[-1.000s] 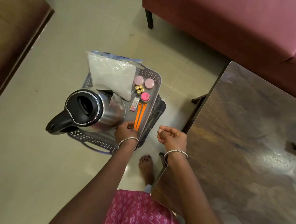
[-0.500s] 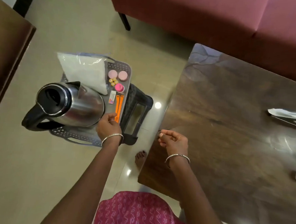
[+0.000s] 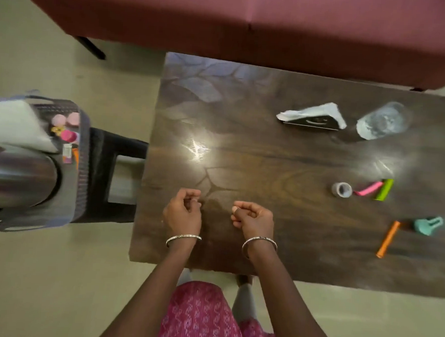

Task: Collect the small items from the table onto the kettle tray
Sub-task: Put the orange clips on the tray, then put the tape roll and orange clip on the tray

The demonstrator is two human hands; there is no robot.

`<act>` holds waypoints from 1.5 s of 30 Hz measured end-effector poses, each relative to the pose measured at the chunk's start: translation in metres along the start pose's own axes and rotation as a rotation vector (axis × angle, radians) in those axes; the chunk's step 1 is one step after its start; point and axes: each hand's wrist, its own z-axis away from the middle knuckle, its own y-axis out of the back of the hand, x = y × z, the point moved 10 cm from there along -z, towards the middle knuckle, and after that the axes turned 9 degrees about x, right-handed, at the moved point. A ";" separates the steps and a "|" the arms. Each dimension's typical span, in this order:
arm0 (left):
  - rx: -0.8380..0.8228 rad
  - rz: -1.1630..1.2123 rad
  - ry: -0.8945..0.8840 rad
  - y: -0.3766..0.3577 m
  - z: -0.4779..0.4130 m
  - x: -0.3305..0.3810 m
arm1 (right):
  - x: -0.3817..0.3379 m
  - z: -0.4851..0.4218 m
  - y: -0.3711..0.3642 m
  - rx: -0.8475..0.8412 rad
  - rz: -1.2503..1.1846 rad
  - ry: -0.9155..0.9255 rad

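**Head view, sole view.**

- Left hand (image 3: 182,212): hung over the near edge of the table (image 3: 245,117), fingers loosely curled, nothing seen in them. Half a second earlier it had rested on the tray beside the kettle; it had since left the tray and crossed to the table.
- Right hand (image 3: 253,218): just beside the left, over the table as before, fingers also loosely curled and apparently empty.
- Tray (image 3: 82,159): on a black stool (image 3: 103,176) left of the table, partly out of frame and blurred. It carried the kettle (image 3: 15,176), a white bag (image 3: 10,121), pink caps (image 3: 63,119) and an orange stick (image 3: 75,154).
- Items on the table, all well to the right of both hands: a tape roll (image 3: 341,189), a pink marker (image 3: 367,189) touching a green tube (image 3: 384,189), a second orange stick (image 3: 388,239) and a teal clip (image 3: 428,225).
- Other table contents: a glass (image 3: 382,120) and a napkin holder (image 3: 312,114) at the far side, near the sofa (image 3: 251,21).

**Reading.** The drop-off at the tray appeared finished and the view had swung to the table. The task looked part done, with five small items outstanding. The next pick-up would call for a reach to the right, probably by the right hand, starting with the tape roll group.
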 end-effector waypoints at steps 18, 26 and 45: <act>-0.705 -0.178 -0.002 -0.287 0.216 0.059 | 0.039 -0.112 0.370 0.732 0.088 -0.022; -0.774 -0.282 -0.037 -0.332 0.245 0.066 | 0.051 -0.152 0.397 0.736 0.243 -0.096; -0.779 -0.272 -0.489 -0.296 0.210 0.126 | 0.005 -0.120 0.288 0.244 0.124 0.163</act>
